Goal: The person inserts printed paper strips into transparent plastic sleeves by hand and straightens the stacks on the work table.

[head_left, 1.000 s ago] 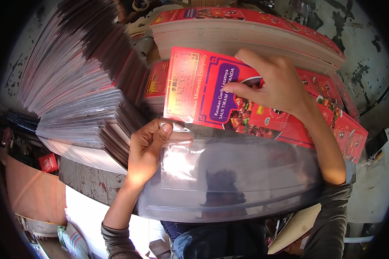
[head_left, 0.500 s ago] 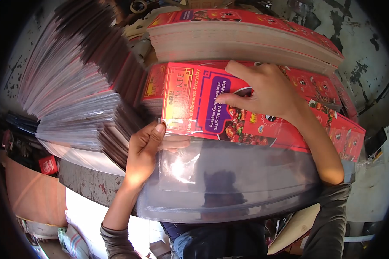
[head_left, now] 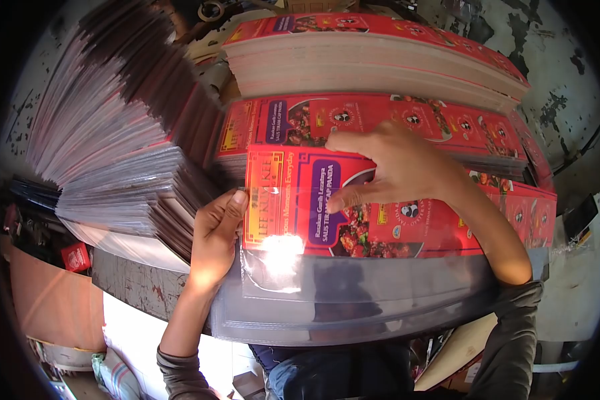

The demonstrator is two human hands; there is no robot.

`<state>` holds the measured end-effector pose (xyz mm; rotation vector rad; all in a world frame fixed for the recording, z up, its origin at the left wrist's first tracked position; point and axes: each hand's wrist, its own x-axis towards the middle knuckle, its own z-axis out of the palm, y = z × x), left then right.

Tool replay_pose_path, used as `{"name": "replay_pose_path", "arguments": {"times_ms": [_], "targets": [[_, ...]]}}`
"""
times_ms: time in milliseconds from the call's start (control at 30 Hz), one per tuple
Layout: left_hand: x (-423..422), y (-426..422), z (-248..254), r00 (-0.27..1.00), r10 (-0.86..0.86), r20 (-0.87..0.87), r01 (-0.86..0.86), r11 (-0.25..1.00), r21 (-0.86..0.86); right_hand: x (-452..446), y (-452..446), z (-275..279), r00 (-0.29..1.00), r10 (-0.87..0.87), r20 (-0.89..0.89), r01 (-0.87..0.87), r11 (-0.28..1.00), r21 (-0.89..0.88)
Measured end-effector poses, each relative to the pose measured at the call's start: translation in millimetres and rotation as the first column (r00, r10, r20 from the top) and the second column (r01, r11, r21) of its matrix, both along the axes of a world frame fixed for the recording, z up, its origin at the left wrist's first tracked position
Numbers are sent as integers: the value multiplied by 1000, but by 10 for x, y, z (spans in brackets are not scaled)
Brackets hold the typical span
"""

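Left hand: grip closed, pinching a clear sleeve at the left edge of one red card. Right hand: grip open, thumb and forefinger spread over the card; contact cannot be told. Card lies right of the left grip, beneath the right. Right hand and forearm cover parts of it; glare obscures its lower left; left fingertips are partly hidden.

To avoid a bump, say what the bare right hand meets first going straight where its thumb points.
Probably the bare left hand at the left end of the glossy red rectangular card; depth is unclear.
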<state>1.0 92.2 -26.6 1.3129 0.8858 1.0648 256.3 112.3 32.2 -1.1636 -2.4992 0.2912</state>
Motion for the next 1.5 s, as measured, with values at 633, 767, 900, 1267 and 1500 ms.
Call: {"name": "replay_pose_path", "arguments": {"times_ms": [633,767,900,1267,1500], "targets": [[22,-60,165,818,371,-440,-98,843,528,619,-864,280,976,-165,142,171,985,-27],[84,-118,192,693,379,-614,203,714,670,1355,-1359,97,912,-386,141,399,913,-85],[120,-151,150,582,253,-773,483,656,579,1739,-1504,-249,813,-572,108,579,814,-51],[141,-114,166,483,314,-817,478,688,547,1672,-1367,-513,804,-594,25,564,774,287],[174,-75,144,499,335,-800,474,668,574,1630,-1358,-487,767,-641,30,613,745,265]]}}
